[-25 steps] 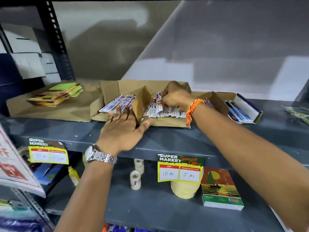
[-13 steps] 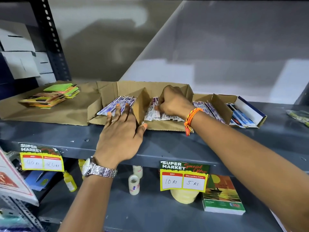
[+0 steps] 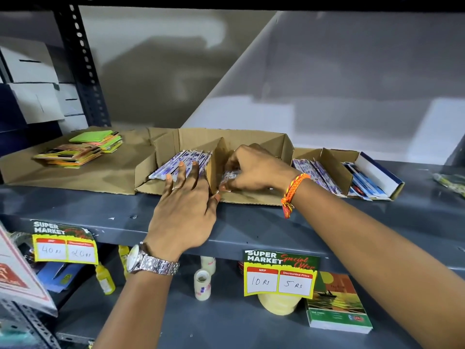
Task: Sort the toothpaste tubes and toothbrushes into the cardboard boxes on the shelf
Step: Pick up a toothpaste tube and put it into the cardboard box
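Packets (image 3: 230, 177) pinched in my right hand (image 3: 256, 170), left hand (image 3: 185, 212) flat and released on the cardboard box (image 3: 285, 144); a careless tug could topple its divider (image 3: 214, 167).

We see soft, even indoor light, fairly dim, coming from above and behind the camera. A broad blurred shadow lies on the back wall (image 3: 156, 79), and a paler band of reflected light crosses the side panel (image 3: 352, 117). The lower shelf (image 3: 226, 321) sits in deeper shade. The wide lens bends the upright (image 3: 83, 66) and the edges. Both hands (image 3: 186, 212) look slightly smeared; fine print on the packets (image 3: 181, 162) is unreadable.
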Tool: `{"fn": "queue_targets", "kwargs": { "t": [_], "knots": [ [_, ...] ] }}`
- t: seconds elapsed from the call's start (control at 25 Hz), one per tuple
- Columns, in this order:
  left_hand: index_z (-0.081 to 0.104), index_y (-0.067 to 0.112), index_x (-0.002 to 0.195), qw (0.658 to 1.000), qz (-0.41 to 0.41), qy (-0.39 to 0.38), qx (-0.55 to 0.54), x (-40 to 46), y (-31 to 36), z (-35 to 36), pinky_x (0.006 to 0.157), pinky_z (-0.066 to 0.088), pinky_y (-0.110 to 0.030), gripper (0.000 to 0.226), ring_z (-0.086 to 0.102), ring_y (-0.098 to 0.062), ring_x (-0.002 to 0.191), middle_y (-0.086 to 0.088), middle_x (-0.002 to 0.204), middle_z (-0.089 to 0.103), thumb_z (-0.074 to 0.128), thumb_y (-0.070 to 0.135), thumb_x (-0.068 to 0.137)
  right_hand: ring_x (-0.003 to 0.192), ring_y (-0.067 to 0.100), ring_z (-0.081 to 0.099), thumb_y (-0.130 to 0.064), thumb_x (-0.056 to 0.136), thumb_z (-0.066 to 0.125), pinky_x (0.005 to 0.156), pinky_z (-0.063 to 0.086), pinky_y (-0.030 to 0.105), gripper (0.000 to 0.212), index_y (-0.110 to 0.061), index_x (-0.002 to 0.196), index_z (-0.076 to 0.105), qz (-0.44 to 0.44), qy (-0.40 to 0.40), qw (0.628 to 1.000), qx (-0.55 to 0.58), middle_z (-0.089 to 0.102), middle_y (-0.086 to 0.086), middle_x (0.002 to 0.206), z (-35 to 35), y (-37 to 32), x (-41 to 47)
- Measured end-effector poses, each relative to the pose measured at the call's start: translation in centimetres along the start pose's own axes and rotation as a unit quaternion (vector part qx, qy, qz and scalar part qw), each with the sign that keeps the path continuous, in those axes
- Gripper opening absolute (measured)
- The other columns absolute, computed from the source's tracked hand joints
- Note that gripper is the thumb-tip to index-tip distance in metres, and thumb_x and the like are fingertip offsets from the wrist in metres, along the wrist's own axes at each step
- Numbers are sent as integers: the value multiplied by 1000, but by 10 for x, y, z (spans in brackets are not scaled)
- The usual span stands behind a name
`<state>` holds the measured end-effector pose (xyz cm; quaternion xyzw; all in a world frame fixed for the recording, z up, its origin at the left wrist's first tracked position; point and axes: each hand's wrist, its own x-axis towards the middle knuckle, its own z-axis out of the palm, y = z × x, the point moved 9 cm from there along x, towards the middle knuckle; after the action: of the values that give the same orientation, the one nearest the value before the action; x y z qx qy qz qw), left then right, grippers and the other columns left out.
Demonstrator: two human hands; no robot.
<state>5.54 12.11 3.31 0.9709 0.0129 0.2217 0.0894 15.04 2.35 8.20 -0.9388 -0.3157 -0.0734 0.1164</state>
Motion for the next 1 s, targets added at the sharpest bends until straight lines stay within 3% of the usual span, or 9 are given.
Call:
{"fn": "queue_targets", "kwargs": {
  "t": [0.24, 0.36, 0.44, 0.56, 0.64, 0.76, 0.84, 0.92, 1.0],
  "knots": [
    [19, 11, 152, 1000, 9, -2, -1, -2, 1, 1, 123, 3, -46, 64, -5, -26, 152, -9, 165, 7, 27, 46, 99, 109, 21, 67, -39, 83, 77, 97, 53, 38, 36, -18, 112, 74, 7, -24, 999, 22, 73, 0, 119, -1, 5, 0],
    [19, 11, 153, 1000, 12, -2, 0, -3, 2, -1, 123, 2, -45, 66, -4, -25, 152, -8, 165, 8, 26, 48, 99, 76, 8, 73, -36, 91, 70, 71, 58, 30, 26, -14, 103, 77, 30, 17, 996, 87, 78, 3, 98, -24, 20, -4],
    [17, 10, 154, 1000, 14, -6, 4, -2, 3, -1, 123, 0, -45, 68, -4, -26, 152, -8, 165, 8, 26, 49, 98, 69, 8, 66, -25, 91, 72, 61, 48, 21, 18, -12, 103, 78, 71, 87, 992, 55, 77, 5, 97, -52, 40, -11],
    [12, 9, 155, 999, 15, -28, 10, -1, 4, 3, 122, -2, -45, 71, -5, -26, 152, -9, 166, 6, 27, 49, 98, 87, 23, 68, -17, 84, 75, 78, 55, 28, 14, -10, 95, 78, 138, 134, 981, 5, 75, 11, 100, -64, 65, -24],
    [10, 8, 155, 999, 12, -36, 10, -1, 3, 6, 122, -3, -45, 72, -5, -26, 152, -9, 166, 6, 27, 48, 98, 87, 26, 68, -26, 81, 79, 81, 58, 33, 19, -9, 89, 73, 155, 116, 981, -4, 73, 9, 92, -52, 65, -27],
    [11, 8, 155, 999, 15, -41, 16, -1, 3, 7, 122, -4, -44, 72, -5, -27, 152, -10, 165, 8, 27, 48, 97, 79, 26, 61, -42, 78, 80, 70, 48, 30, 36, -13, 74, 59, 166, 89, 982, -27, 62, 4, 77, -34, 57, -22],
    [14, 8, 154, 999, 16, -42, 17, 0, 4, 7, 122, -4, -44, 71, -4, -27, 152, -10, 165, 10, 27, 47, 97, 82, 26, 60, -48, 76, 80, 76, 52, 33, 42, -12, 81, 59, 172, 77, 981, -42, 60, 3, 80, -26, 52, -15],
    [16, 8, 154, 999, 14, -42, 16, -1, 4, 7, 122, -3, -45, 70, -3, -28, 152, -10, 165, 11, 27, 47, 97, 74, 22, 59, -47, 74, 83, 76, 54, 32, 43, -12, 84, 60, 179, 58, 981, -49, 60, 1, 78, -19, 48, -10],
    [17, 9, 154, 999, 15, -40, 16, 0, 3, 8, 122, -2, -46, 70, -3, -28, 152, -9, 165, 12, 28, 48, 97, 64, 17, 56, -39, 72, 86, 65, 48, 29, 42, -12, 76, 55, 187, 51, 980, -41, 57, -1, 70, -15, 48, -9]
  ]
}}
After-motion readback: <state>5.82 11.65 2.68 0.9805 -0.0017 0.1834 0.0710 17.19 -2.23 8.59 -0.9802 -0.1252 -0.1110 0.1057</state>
